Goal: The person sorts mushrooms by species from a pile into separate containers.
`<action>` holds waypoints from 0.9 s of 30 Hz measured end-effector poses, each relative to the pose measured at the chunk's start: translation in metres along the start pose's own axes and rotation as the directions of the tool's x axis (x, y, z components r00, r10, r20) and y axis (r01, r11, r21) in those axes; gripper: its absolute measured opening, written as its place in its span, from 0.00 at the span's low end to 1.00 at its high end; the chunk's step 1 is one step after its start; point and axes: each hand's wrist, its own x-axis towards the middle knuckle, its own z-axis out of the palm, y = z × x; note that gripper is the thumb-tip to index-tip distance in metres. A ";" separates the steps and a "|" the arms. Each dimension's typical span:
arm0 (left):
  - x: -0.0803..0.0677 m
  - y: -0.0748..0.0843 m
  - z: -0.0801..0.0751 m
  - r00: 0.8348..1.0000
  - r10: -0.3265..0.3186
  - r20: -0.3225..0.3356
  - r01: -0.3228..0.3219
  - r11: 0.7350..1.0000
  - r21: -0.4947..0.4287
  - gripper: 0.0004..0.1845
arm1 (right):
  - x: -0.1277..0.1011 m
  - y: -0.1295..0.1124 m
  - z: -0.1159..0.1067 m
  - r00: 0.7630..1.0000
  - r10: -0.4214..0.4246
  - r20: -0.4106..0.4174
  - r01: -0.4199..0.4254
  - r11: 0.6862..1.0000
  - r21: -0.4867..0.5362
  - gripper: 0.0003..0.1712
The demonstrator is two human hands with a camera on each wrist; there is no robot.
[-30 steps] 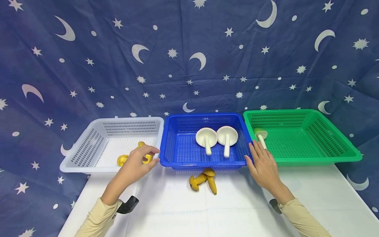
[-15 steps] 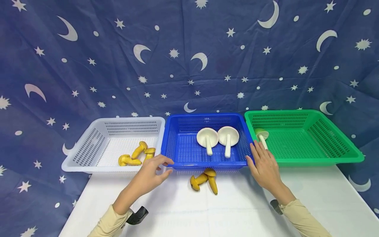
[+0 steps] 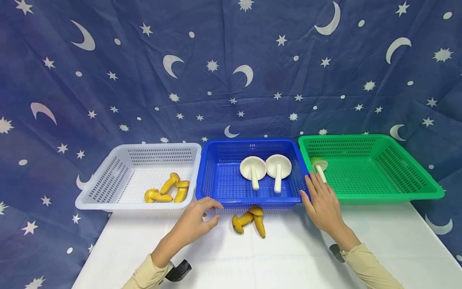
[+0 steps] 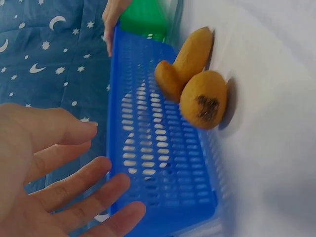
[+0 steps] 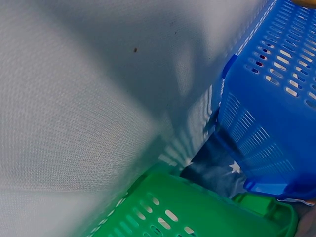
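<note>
Left hand (image 3: 196,222), fingers loosely spread and holding nothing, hovers above the white table (image 3: 288,257) just in front of the blue basket (image 3: 216,176), with its fingertips near the two yellow mushrooms (image 3: 249,220) that lie on the table touching each other, against the basket's front wall; the left wrist view shows the same open palm (image 4: 44,168) beside the basket's perforated wall (image 4: 158,163) and the two mushrooms (image 4: 195,84) beyond it. Right hand (image 3: 322,204), flat with fingers straight and together, rests at the junction of the blue basket's right front corner and the left front corner of the green basket (image 3: 397,172), holding nothing; the right wrist view shows only table cloth and the adjoining corners of the blue (image 5: 276,108) and green (image 5: 187,212) baskets. Inside the blue basket, two white mushrooms (image 3: 265,170) lie side by side, caps toward the back. Inside the green basket, one pale green mushroom (image 3: 319,166) lies at the left edge, just beyond the right fingertips. Inside the white basket (image 3: 108,180), at far left, three yellow mushrooms (image 3: 167,192) lie clustered near the front right. A dark blue cloth (image 3: 231,72) printed with moons and stars forms the backdrop.
</note>
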 end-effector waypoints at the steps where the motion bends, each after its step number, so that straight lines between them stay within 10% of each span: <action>1: 0.000 0.000 0.003 1.000 0.003 -0.001 -0.003 1.000 0.000 0.11 | 0.000 0.000 0.000 1.000 0.000 -0.001 0.000 1.000 0.000 0.32; 14: -0.006 -0.001 0.052 0.998 -0.023 0.057 0.025 0.999 -0.043 0.16 | 0.000 -0.001 0.001 1.000 -0.001 -0.008 0.001 1.000 -0.004 0.32; 27: 0.000 -0.005 0.090 0.997 -0.069 -0.032 0.067 0.996 -0.059 0.18 | 0.000 -0.001 0.002 1.000 -0.005 -0.026 0.005 1.000 0.003 0.32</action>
